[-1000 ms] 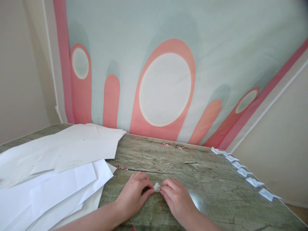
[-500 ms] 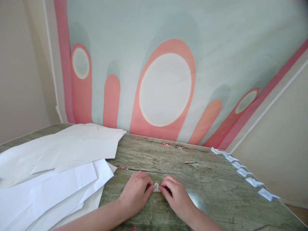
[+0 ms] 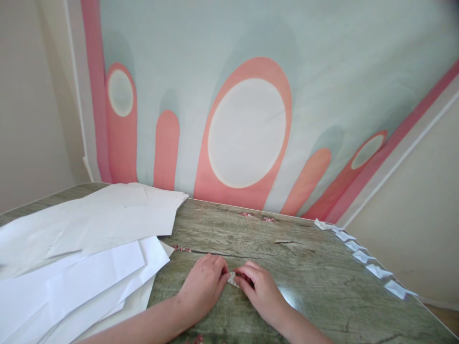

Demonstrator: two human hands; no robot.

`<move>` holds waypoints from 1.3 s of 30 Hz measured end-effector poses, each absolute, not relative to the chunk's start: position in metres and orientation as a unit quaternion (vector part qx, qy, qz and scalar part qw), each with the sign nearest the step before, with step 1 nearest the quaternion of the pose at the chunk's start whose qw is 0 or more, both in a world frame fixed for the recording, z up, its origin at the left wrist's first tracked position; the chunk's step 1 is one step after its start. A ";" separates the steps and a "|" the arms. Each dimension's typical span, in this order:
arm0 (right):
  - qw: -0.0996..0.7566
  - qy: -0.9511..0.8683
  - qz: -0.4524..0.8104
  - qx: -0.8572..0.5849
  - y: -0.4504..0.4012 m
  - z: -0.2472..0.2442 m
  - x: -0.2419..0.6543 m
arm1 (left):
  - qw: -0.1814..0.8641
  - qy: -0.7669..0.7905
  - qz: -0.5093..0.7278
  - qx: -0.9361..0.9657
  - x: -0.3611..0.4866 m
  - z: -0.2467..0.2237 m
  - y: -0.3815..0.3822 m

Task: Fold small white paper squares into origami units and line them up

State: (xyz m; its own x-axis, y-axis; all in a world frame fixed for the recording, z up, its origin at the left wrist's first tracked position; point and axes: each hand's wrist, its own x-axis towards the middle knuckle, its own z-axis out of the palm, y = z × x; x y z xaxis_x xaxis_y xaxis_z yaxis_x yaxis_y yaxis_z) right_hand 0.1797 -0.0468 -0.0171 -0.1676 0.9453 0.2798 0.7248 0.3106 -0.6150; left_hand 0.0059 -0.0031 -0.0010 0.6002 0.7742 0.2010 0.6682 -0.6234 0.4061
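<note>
A small folded piece of paper (image 3: 233, 280), whitish with faint marks, lies between my hands just above the table. My left hand (image 3: 205, 282) pinches its left end with thumb and fingers, the other fingers curled. At its right end, my right hand (image 3: 258, 288) pinches it between thumb and forefinger. The fingertips cover both ends of the paper, so its full shape is partly hidden.
Stacks of white paper sheets (image 3: 96, 272) spread over the left of the wood-patterned table (image 3: 229, 227). Several small folded paper pieces (image 3: 379, 272) line the right edge. A grey-green backdrop (image 3: 193, 62) with coral shapes stands behind the table.
The small paper has tilted, its right side now lower. My right hand's fingertips have come slightly closer to my left hand. The stacks and the row of folded pieces stay put.
</note>
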 end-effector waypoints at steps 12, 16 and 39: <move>0.306 -0.744 0.197 -0.560 -0.049 -0.013 0.182 | 0.129 0.418 0.153 0.886 0.008 0.001 -0.004; 0.307 -0.742 0.194 -0.563 -0.048 -0.015 0.182 | 0.131 0.421 0.151 0.885 0.008 0.001 -0.004; 0.328 -0.678 0.223 -0.619 -0.044 -0.017 0.170 | 0.131 0.422 0.162 0.882 0.008 -0.001 -0.003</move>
